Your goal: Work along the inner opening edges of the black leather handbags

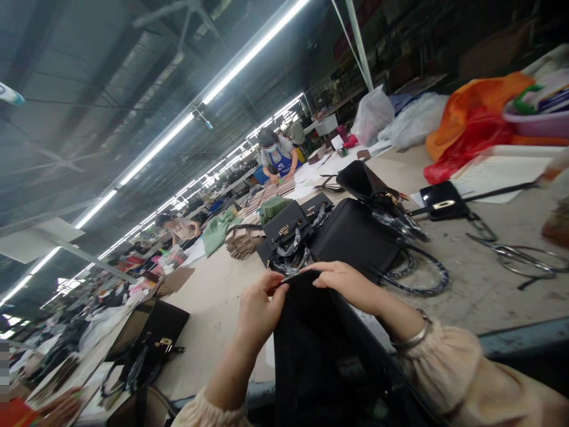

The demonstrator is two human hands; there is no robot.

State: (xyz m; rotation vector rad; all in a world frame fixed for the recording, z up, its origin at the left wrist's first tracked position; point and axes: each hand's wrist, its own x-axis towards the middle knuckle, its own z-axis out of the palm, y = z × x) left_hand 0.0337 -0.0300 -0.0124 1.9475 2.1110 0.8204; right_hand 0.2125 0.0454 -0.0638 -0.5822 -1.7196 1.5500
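Beige covers the desk (pixel 213 290) in a long workroom under strip lights. The black bag (pixel 306 350) hangs at its near edge, long axis running down toward the wearer, top edge pinched in the left (pixel 262 302) and right (pixel 340 281) hands' grip.

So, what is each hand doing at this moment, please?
Left hand: closed, pinching the edge of the black bag.
Right hand: also closed on the bag's edge, thumb and fingers gripping it.
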